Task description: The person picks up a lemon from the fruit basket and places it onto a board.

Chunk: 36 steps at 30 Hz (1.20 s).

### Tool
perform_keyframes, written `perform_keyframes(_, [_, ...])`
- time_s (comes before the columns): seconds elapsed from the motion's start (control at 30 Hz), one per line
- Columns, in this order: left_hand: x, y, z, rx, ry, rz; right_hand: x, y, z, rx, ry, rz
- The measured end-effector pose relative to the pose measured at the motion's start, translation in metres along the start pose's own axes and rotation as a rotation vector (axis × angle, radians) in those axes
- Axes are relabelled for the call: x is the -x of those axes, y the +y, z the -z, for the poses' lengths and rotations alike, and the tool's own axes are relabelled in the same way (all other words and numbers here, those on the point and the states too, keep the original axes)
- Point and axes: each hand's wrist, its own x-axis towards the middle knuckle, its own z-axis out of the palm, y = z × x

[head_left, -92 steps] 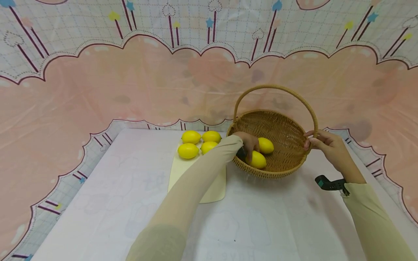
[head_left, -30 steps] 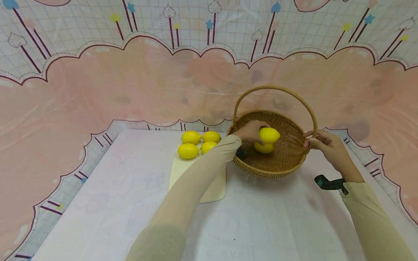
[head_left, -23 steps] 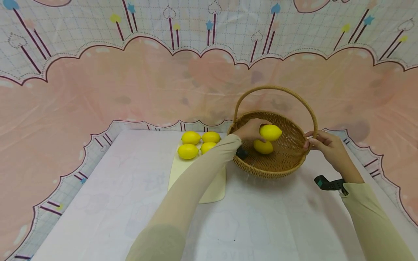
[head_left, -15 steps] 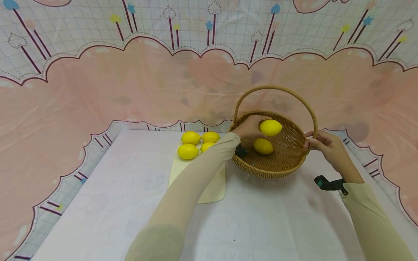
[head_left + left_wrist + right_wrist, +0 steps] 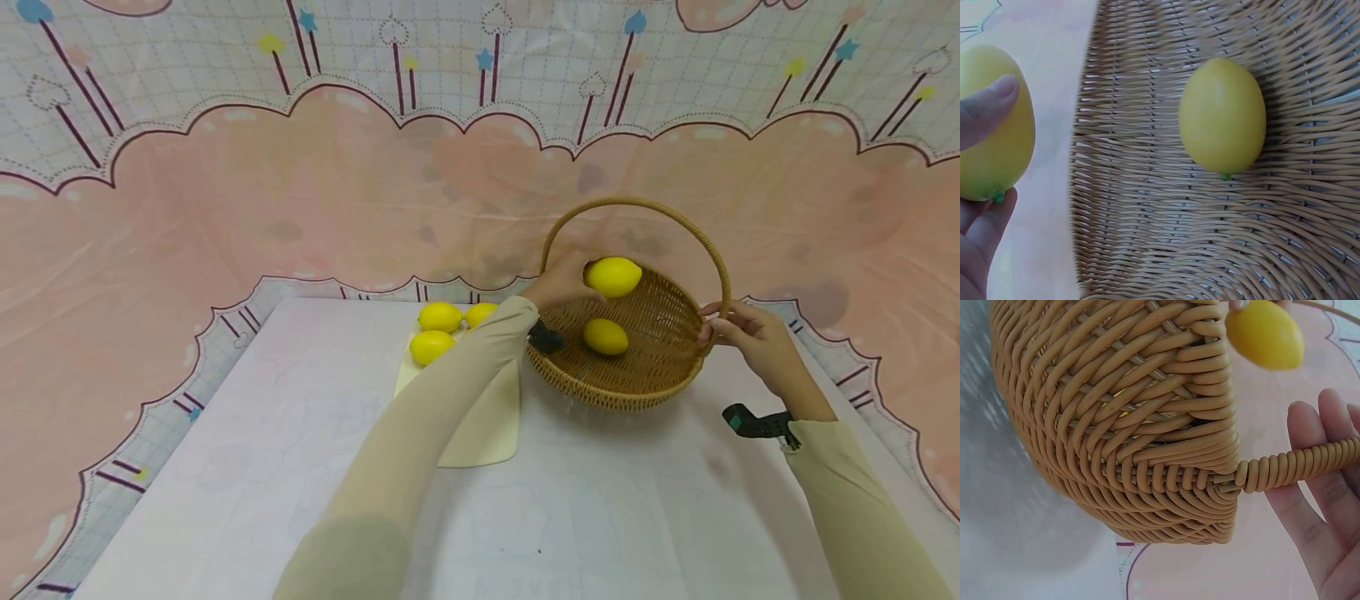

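In the head view my left hand (image 5: 562, 282) holds a yellow lemon (image 5: 615, 277) at the back left of the wicker basket (image 5: 660, 362). The left wrist view shows the thumb (image 5: 985, 111) across this lemon and fingers under its green-stemmed end. Another lemon (image 5: 606, 337) lies inside the basket, touched by neither hand. My right hand (image 5: 761, 346) grips the right foot of the basket's arched handle (image 5: 1310, 465), thumb in front in the head view. The basket is tilted, its opening facing me.
Left of the basket lies a cream cutting board (image 5: 483, 425) with lemons (image 5: 440, 317) at its far end, partly covered by my left sleeve (image 5: 420, 442). The white table (image 5: 600, 508) meets a pink patterned backdrop (image 5: 337, 208). Each wrist wears a black camera (image 5: 753, 421).
My left hand took a lemon from the basket's bottom and raised it up and back toward the rim, lately drifting left. The right hand and basket have stayed in place.
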Motion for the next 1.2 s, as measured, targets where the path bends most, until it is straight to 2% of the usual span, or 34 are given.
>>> perform_keyframes(0.2, [0.009, 0.004, 0.008, 0.032, 0.053, -0.055, 0.0, 0.002, -0.002, -0.001, 0.003, 0.004])
perform_keyframes(0.33, [0.021, 0.005, 0.014, 0.038, 0.059, -0.04, 0.0, 0.003, -0.002, -0.008, 0.004, 0.009])
perform_keyframes(0.43, [0.031, 0.005, 0.02, 0.057, 0.043, 0.001, 0.0, 0.002, -0.001, -0.011, 0.002, 0.012])
perform_keyframes(0.5, [0.039, 0.005, 0.025, 0.081, 0.035, 0.006, 0.0, 0.002, -0.001, -0.005, 0.0, 0.013])
perform_keyframes(0.57, [0.047, 0.004, 0.028, 0.111, 0.036, -0.002, 0.0, 0.002, -0.001, -0.001, 0.001, 0.009])
perform_keyframes(0.67, [0.06, 0.002, 0.035, 0.101, 0.054, -0.035, 0.001, 0.002, -0.001, -0.001, 0.0, 0.005])
perform_keyframes(0.77, [0.075, 0.0, 0.041, 0.076, 0.08, -0.04, 0.001, 0.001, -0.001, 0.002, 0.0, 0.004])
perform_keyframes(0.97, [0.107, -0.004, 0.054, 0.111, 0.103, 0.007, 0.001, 0.001, -0.001, 0.012, 0.003, 0.017])
perform_keyframes(1.07, [0.123, -0.008, 0.059, 0.09, 0.101, 0.04, 0.001, 0.001, -0.001, 0.005, 0.002, 0.018])
perform_keyframes(1.2, [0.142, -0.017, 0.061, 0.017, 0.098, 0.089, 0.002, 0.001, -0.001, 0.001, 0.004, 0.018])
